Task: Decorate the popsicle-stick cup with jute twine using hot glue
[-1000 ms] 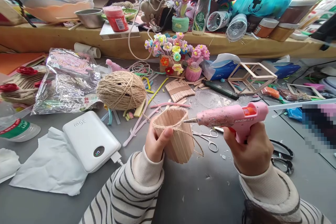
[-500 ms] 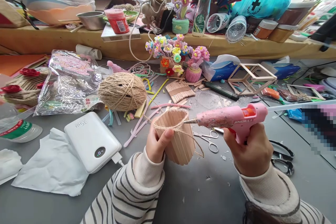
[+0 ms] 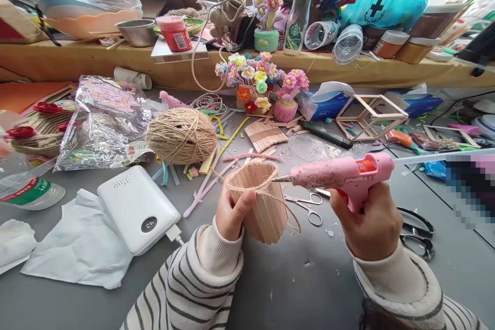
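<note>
My left hand (image 3: 234,211) is closed round the left side of a cup made of wooden craft sticks (image 3: 266,219), thumb pressed near its rim. Jute twine (image 3: 284,202) runs along the rim, and a loose end curls down the right side. In my right hand (image 3: 373,224) is a pink glue gun (image 3: 342,175), gripped by its handle with a long clear glue stick out of the back. Its metal nozzle touches or nearly touches the twine at the rim. The ball of jute twine (image 3: 181,135) lies behind my left hand, and small scissors (image 3: 309,206) lie beyond the cup.
A white power bank (image 3: 137,209) and crumpled tissue (image 3: 77,247) lie at left. Bundled craft sticks (image 3: 265,135), pipe-cleaner flowers (image 3: 251,75) and a stick frame (image 3: 371,116) stand farther back. Glasses (image 3: 419,232) rest by my right wrist. A ledge (image 3: 216,69) full of containers crosses the back.
The view has shifted very slightly. Both hands, the cup and the glue gun hold the same position relative to each other.
</note>
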### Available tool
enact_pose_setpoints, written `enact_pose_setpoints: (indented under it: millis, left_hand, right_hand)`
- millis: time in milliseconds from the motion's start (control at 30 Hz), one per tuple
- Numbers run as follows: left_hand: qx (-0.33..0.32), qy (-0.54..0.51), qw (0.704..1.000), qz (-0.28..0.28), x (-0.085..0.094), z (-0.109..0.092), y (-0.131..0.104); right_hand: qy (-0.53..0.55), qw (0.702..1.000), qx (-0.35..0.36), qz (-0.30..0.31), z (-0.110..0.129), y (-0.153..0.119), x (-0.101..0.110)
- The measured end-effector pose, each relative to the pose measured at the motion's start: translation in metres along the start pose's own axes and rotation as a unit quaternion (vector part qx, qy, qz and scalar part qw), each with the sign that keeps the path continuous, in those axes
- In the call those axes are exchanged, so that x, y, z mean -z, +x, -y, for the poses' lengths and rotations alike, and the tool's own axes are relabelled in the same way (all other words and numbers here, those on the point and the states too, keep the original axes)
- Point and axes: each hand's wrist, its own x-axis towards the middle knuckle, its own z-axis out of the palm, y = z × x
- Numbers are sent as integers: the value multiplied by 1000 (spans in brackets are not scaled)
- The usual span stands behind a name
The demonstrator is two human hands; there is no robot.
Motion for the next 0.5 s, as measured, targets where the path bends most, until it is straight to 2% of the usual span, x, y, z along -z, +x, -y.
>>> enact_pose_setpoints:
  millis: [500]
  left_hand:
    - [11, -12, 1000, 3, 4, 4, 0]
  right_hand:
    - [-13, 1000, 5, 0, 0, 2, 0]
